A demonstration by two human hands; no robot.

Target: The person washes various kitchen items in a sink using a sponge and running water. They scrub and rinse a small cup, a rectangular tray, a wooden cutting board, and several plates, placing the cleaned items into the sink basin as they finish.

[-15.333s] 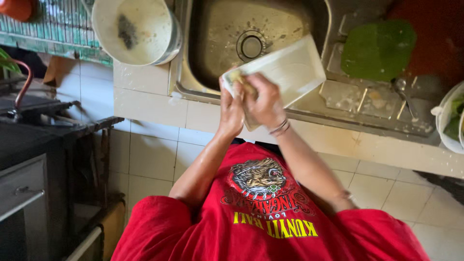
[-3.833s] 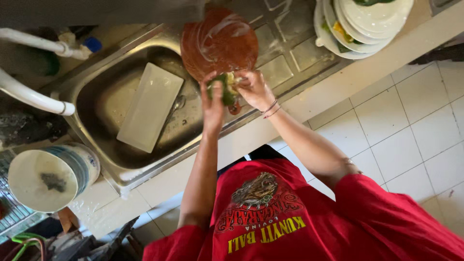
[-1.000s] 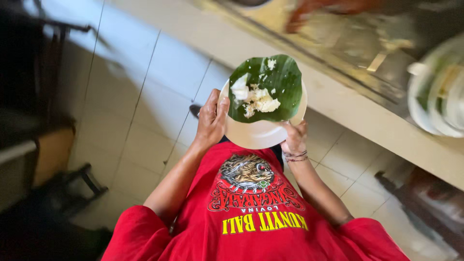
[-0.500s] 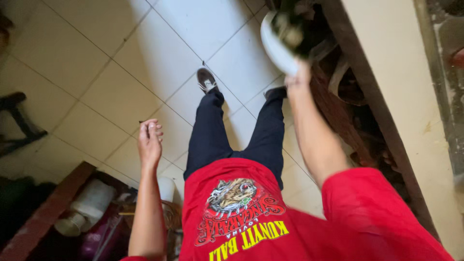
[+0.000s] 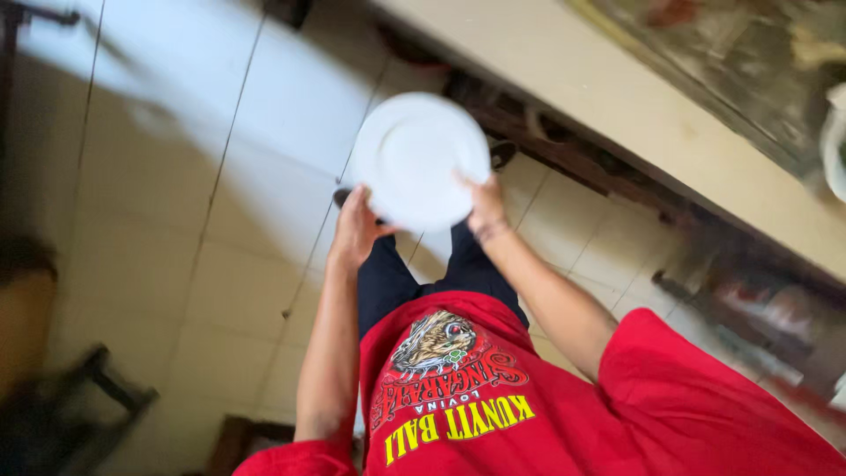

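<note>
A round white plate (image 5: pixel 419 159) is held out in front of me over the tiled floor, its face bare. My left hand (image 5: pixel 357 227) grips its lower left rim. My right hand (image 5: pixel 483 204) grips its lower right rim; a thin bracelet sits on that wrist. Below the plate I see my dark trousers, one shoe and my red printed shirt.
A pale tiled counter edge (image 5: pixel 617 106) runs diagonally across the upper right, with dark shelving (image 5: pixel 731 282) underneath. Stacked white dishes (image 5: pixel 833 141) peek in at the right edge. A dark stool or chair frame (image 5: pixel 79 397) stands blurred at the lower left.
Half a second ago only my right hand held the plate, tipped low by the counter base, and my left hand hung free. Now both hands hold it, and the green leaf and food are gone.
</note>
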